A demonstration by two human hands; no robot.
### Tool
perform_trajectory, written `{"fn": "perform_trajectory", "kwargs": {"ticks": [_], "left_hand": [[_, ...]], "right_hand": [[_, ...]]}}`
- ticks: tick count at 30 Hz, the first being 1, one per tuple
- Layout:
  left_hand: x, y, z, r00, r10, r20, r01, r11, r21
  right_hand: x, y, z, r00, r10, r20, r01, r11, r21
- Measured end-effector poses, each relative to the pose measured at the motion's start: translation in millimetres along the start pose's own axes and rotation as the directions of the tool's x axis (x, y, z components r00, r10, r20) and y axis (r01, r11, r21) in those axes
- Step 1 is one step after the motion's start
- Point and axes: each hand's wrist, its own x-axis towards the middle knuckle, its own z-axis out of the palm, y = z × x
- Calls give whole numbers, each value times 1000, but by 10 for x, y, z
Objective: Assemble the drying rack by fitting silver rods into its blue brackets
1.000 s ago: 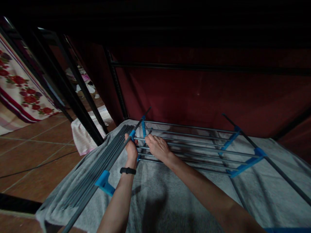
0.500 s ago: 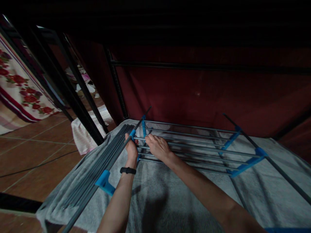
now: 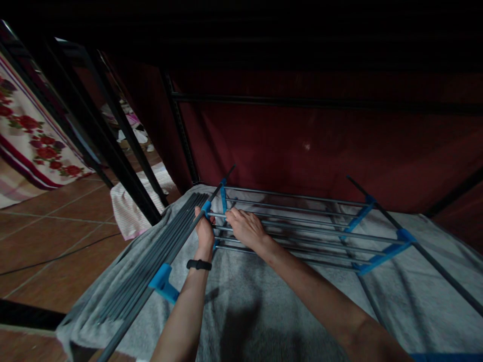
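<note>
Rods of grey metal joined by blue plastic connectors make up a half-built rack [image 3: 298, 223] that lies flat on a grey towel [image 3: 245, 311], in the far middle of the scene against a dark red backdrop. Its left end is where both hands work. The left hand [image 3: 204, 232], a black band on its wrist, is closed around a long dark pole [image 3: 181, 246] just below a blue connector [image 3: 206, 207] at the rack's near-left corner. The right hand [image 3: 246, 227] lies palm-down across the cross rods [image 3: 302, 211] just to the right of that corner, fingers bent over them; whether it grips one rod or only presses on them cannot be told.

To seat a joint like this well, the pole should be kept in line with the connector's socket, not angled, and the rack pinned flat so it cannot slide on the soft towel. Push force is best sent straight along the pole; a twist could strain the plastic.

Left of the hands, a bundle of spare rods [image 3: 158, 251] lies on the towel beside the pole, and another blue connector [image 3: 163, 284] sits lower on the pole. Further left are a brown tiled floor [image 3: 56, 226], a pink cloth [image 3: 130, 208] and black frame legs [image 3: 113, 151].
</note>
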Motion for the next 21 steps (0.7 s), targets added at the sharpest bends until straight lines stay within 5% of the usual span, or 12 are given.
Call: {"fn": "perform_trajectory", "kwargs": {"ticks": [21], "left_hand": [[-18,28,33,1000,19,-13,-18,999,47]], "right_hand": [[24,30,-52,999,-36,-8,36,999,17]]}}
